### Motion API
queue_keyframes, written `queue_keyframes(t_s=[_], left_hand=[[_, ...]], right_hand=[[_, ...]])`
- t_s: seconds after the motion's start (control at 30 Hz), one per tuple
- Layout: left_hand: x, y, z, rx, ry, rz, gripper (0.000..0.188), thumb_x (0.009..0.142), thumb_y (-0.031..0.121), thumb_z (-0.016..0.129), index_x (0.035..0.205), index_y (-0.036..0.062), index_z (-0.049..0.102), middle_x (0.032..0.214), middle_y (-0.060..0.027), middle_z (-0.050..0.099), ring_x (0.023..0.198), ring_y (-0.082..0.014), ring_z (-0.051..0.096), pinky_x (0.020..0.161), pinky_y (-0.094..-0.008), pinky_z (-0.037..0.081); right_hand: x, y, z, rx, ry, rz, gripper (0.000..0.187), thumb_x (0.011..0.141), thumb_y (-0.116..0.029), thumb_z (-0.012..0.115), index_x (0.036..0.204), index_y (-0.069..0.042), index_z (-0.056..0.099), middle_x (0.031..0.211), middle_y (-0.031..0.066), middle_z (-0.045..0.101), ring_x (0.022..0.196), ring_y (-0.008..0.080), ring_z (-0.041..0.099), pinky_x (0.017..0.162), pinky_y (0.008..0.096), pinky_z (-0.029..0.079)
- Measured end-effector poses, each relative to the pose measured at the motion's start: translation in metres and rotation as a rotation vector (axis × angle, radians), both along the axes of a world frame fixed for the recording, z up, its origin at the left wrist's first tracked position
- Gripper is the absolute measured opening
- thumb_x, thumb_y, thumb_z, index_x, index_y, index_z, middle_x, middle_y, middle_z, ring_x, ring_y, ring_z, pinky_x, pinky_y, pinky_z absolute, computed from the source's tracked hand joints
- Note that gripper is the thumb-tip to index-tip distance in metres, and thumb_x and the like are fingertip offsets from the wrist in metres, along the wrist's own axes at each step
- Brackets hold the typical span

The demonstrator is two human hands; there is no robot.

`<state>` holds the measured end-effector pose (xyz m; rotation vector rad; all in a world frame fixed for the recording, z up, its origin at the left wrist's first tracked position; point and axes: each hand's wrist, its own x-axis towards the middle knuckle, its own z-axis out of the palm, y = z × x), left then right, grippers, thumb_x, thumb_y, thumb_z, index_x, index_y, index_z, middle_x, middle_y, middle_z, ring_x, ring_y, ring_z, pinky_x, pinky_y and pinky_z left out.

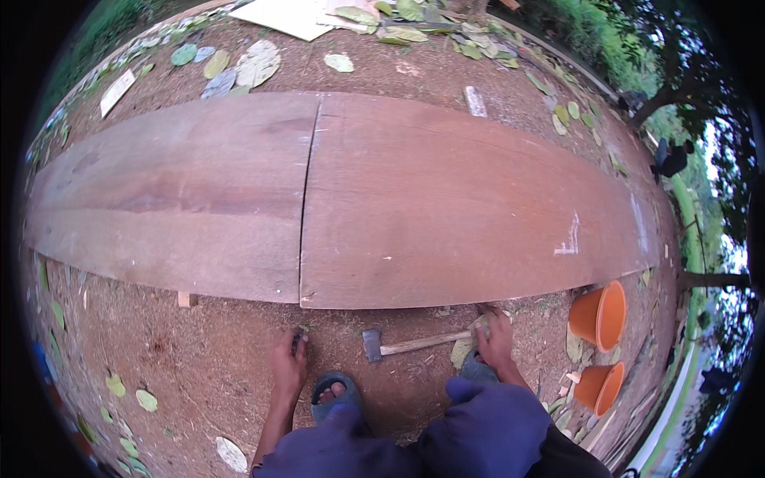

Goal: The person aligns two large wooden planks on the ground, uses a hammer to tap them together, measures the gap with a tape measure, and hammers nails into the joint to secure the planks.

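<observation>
Two brown wooden boards lie edge to edge in front of me, a left board (175, 191) and a right board (462, 207), with a narrow dark gap between them. Below their near edge is a hatchet (426, 343), its metal head to the left and its wooden handle running right. My right hand (499, 342) is closed at the handle's far end, the fingertips partly hidden. My left hand (288, 362) hangs by the near edge of the left board, fingers curled around a small dark thing that is too small to name.
Two orange buckets (599, 316) lie tipped at the right. A small wood block (186, 299) shows under the left board's near edge. My sandalled foot (333, 392) stands on brown soil scattered with leaves. Beyond the boards lies a pale sheet (283, 17); trees stand at the right.
</observation>
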<state>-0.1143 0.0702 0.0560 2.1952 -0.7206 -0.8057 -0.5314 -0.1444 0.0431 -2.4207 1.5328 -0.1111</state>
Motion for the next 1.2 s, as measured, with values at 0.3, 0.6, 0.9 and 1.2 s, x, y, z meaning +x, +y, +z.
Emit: queue_keyframes(t_s=[0.3, 0.6, 0.9, 1.2], left_hand=[[-0.021, -0.031, 0.005, -0.172, -0.146, -0.303, 0.013, 0.093, 0.006, 0.066, 0.102, -0.0012, 0.071, 0.096, -0.0197, 0.063, 0.091, -0.0367, 0.062, 0.083, -0.0438, 0.049], [-0.050, -0.074, 0.004, -0.310, 0.154, -0.520, 0.012, 0.094, 0.005, 0.066, 0.104, -0.0015, 0.068, 0.094, -0.0168, 0.064, 0.088, -0.0323, 0.065, 0.080, -0.0413, 0.051], [-0.035, -0.059, 0.001, -0.194, 0.454, -0.391, 0.019, 0.095, -0.006, 0.054, 0.110, -0.0026, 0.064, 0.092, -0.0080, 0.062, 0.078, -0.0173, 0.067, 0.073, -0.0334, 0.055], [-0.099, -0.051, 0.007, 0.114, 0.519, -0.180, 0.017, 0.085, -0.003, 0.051, 0.096, 0.0004, 0.065, 0.084, -0.0090, 0.064, 0.067, -0.0151, 0.060, 0.058, -0.0285, 0.050]], right_hand=[[0.066, 0.031, 0.009, 0.225, 0.251, 0.616, 0.050, 0.104, -0.042, 0.052, 0.145, -0.013, 0.051, 0.146, 0.0139, 0.051, 0.142, 0.0288, 0.042, 0.119, 0.0578, 0.028], [0.022, 0.052, 0.024, 0.042, 0.377, 0.495, 0.036, 0.096, -0.009, 0.054, 0.132, -0.003, 0.056, 0.117, 0.0137, 0.056, 0.115, 0.0278, 0.055, 0.097, 0.0391, 0.046], [-0.234, 0.062, 0.089, 0.031, 0.282, -0.446, 0.049, 0.091, -0.024, 0.068, 0.131, 0.001, 0.056, 0.128, 0.0197, 0.054, 0.117, 0.0361, 0.058, 0.100, 0.0469, 0.048], [-0.304, -0.024, 0.065, 0.269, -1.640, -1.520, 0.067, 0.102, -0.044, 0.060, 0.152, -0.005, 0.039, 0.130, 0.0159, 0.059, 0.111, 0.0348, 0.067, 0.089, 0.0449, 0.057]])
